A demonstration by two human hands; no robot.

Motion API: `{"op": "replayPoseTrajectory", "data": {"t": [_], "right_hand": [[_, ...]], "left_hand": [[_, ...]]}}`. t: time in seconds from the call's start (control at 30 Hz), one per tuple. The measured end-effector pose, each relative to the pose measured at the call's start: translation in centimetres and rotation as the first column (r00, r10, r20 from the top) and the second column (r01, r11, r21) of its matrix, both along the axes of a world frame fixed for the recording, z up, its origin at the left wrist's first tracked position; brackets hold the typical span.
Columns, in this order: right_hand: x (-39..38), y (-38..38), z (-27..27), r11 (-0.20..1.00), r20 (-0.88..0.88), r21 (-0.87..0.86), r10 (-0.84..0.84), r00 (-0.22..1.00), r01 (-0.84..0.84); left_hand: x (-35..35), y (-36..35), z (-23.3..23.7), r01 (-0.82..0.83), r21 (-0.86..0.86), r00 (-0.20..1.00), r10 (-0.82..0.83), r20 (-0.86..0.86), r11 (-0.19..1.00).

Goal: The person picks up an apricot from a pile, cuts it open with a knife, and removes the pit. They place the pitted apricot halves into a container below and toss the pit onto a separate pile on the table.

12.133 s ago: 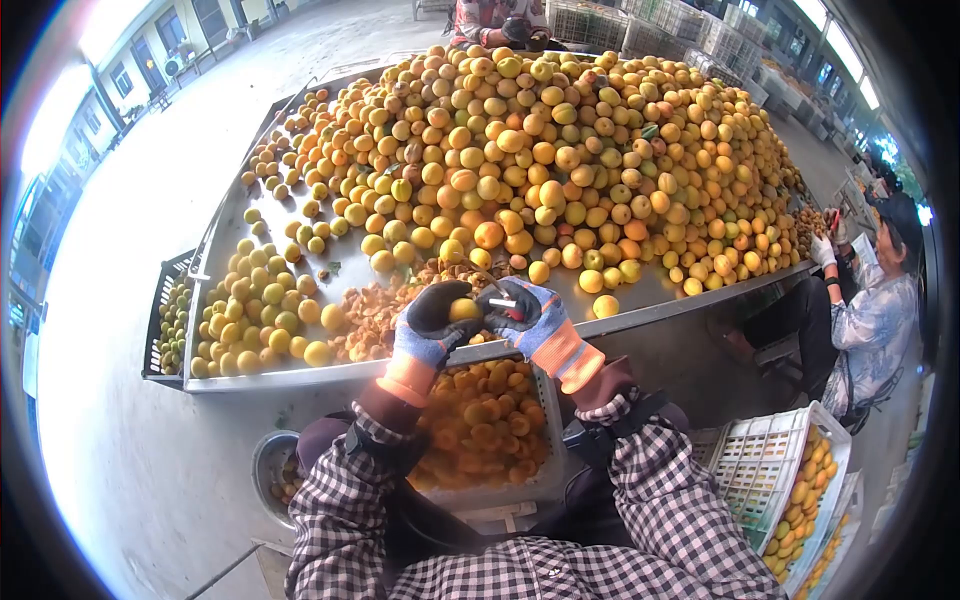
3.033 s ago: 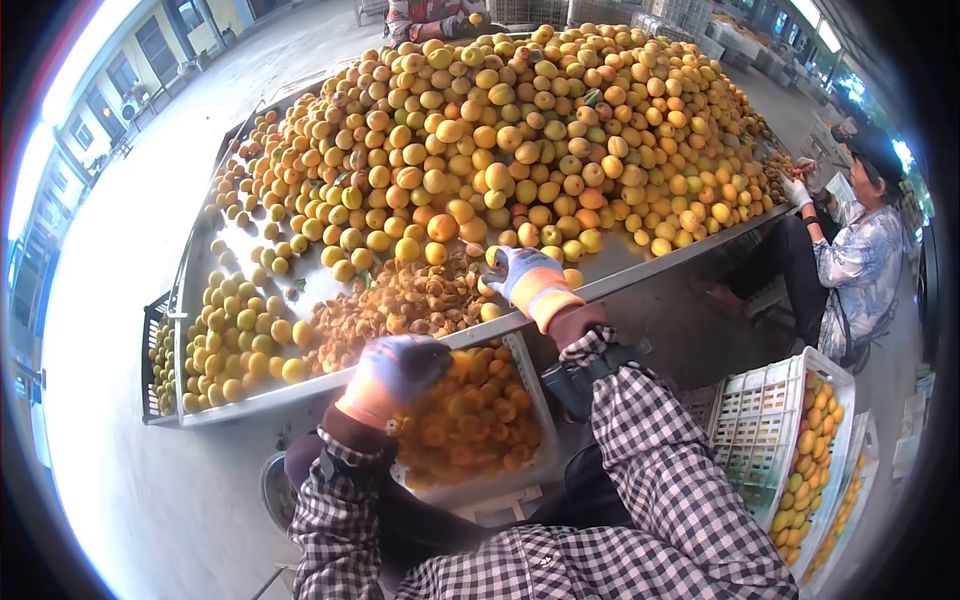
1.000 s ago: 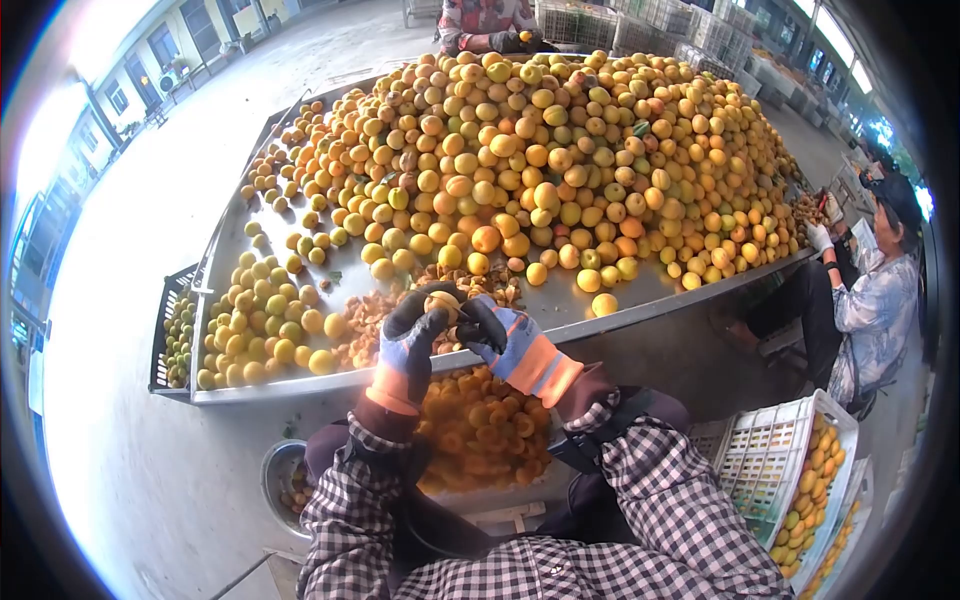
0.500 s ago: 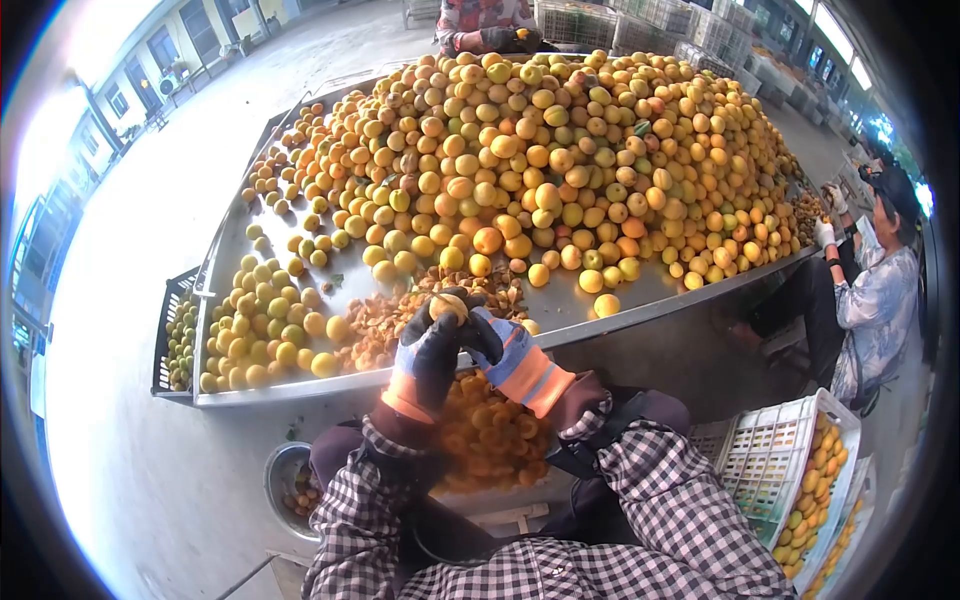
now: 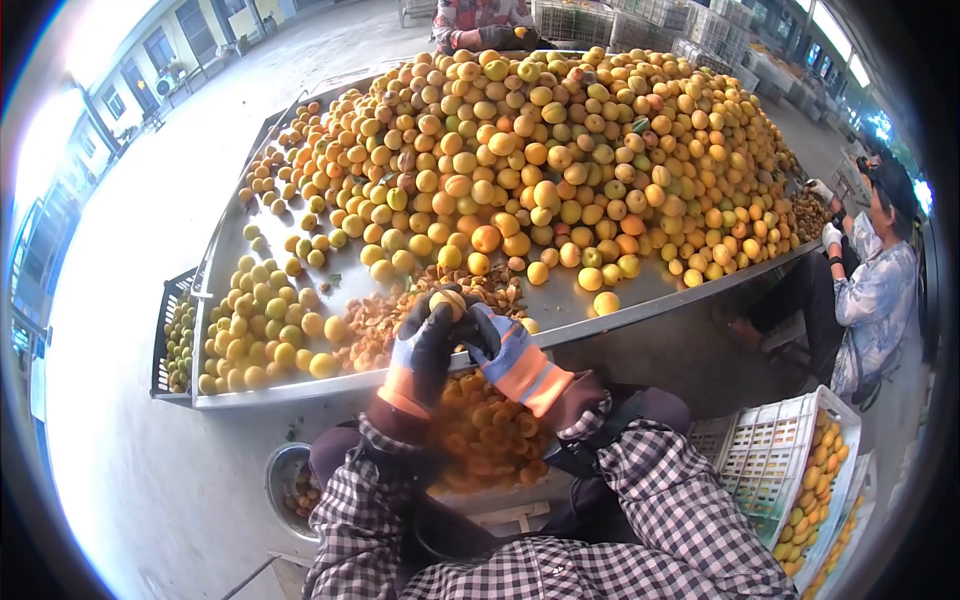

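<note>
While full of apricots (image 5: 540, 150), steel table (image 5: 565, 300) on concrete floor (image 5: 150, 480).

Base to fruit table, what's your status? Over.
Left hand gripping one apricot, right hand pressed beside it. Held at the table edge, crate of halves below. Nothing blocking.

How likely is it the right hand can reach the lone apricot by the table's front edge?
Probably yes: the apricot lies on bare table just right of the right hand, nothing between. That hand is busy on another fruit, though.
</note>
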State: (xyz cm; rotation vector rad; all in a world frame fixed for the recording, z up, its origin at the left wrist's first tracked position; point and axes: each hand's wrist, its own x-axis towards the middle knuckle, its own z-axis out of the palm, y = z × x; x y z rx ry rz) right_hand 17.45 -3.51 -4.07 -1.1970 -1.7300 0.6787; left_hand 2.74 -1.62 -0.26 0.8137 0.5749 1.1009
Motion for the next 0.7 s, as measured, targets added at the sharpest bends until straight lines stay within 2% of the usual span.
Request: {"op": "replayPoseTrajectory", "data": {"t": [0.03,0.07,0.1,0.17,0.2,0.23,0.27,0.3,0.33,0.37,0.43,0.5,0.53,0.63,0.67,0.7], "right_hand": [[0.4,0.3,0.5,0.995,-0.030,-0.089,0.045,0.999,-0.048],[0.6,0.4,1.0,0.980,-0.062,-0.175,0.087,0.994,-0.097],[0.5,0.2,1.4,0.980,-0.060,-0.176,0.089,0.994,-0.098],[0.4,-0.3,2.0,0.999,0.075,-0.017,0.037,0.997,-0.036],[0.3,-0.4,1.7,0.999,0.074,-0.018,0.035,0.997,-0.034],[0.0,-0.4,1.1,0.999,0.027,-0.024,0.022,0.999,-0.022],[-0.3,-0.4,0.7,0.999,-0.022,-0.031,0.009,1.000,-0.009],[-0.5,-0.3,0.7,0.999,-0.026,-0.032,0.004,1.000,-0.005],[-0.5,-0.1,0.8,0.995,0.014,-0.100,-0.010,1.000,0.012],[-0.5,0.0,0.8,0.986,0.056,-0.167,-0.020,0.998,0.029],[-0.2,0.4,0.1,0.988,0.064,-0.149,-0.029,0.998,0.038],[0.2,0.6,0.4,0.994,0.080,-0.109,0.006,0.997,0.003],[0.2,0.5,1.2,0.994,0.082,-0.109,0.011,0.997,-0.002],[-0.1,0.0,2.2,0.986,0.144,-0.169,0.033,0.989,-0.008],[-0.6,0.2,1.2,0.987,0.085,-0.159,0.009,0.996,0.004],[-1.0,0.4,0.3,0.989,0.025,-0.149,-0.013,1.000,0.017]], "left_hand": [[-0.6,1.0,-0.6,-0.053,0.133,0.975,0.080,-0.206,0.990],[-1.3,1.4,-1.2,-0.042,0.235,0.959,0.105,-0.263,0.971],[-1.6,1.5,-0.9,-0.020,0.332,0.939,0.132,-0.318,0.943],[-1.5,1.3,-1.2,-0.039,0.348,0.934,0.158,-0.319,0.937],[-1.5,1.1,-1.3,-0.060,0.366,0.929,0.186,-0.319,0.929],[-1.0,0.8,-1.4,-0.058,0.366,0.929,0.185,-0.321,0.929],[0.1,0.2,-1.7,-0.097,0.138,0.986,0.114,-0.125,0.986],[1.0,-0.3,-1.8,-0.077,-0.102,0.992,0.087,0.090,0.992],[1.4,-0.4,-2.1,-0.038,-0.176,0.982,0.069,0.173,0.984],[1.3,-0.2,-2.0,-0.035,-0.175,0.983,0.065,0.173,0.984],[0.9,0.2,-1.5,-0.065,-0.085,0.996,0.059,-0.072,0.994],[0.3,0.8,-0.8,-0.068,0.142,0.924,0.116,-0.365,0.987],[-0.1,0.9,-0.4,-0.071,0.213,0.894,0.157,-0.420,0.975],[0.1,0.5,0.2,-0.051,0.125,0.944,0.089,-0.318,0.991],[0.9,0.3,-0.8,-0.140,0.090,0.948,0.159,-0.277,0.986],[1.2,0.3,-2.0,-0.138,0.090,0.947,0.158,-0.279,0.986]]}}
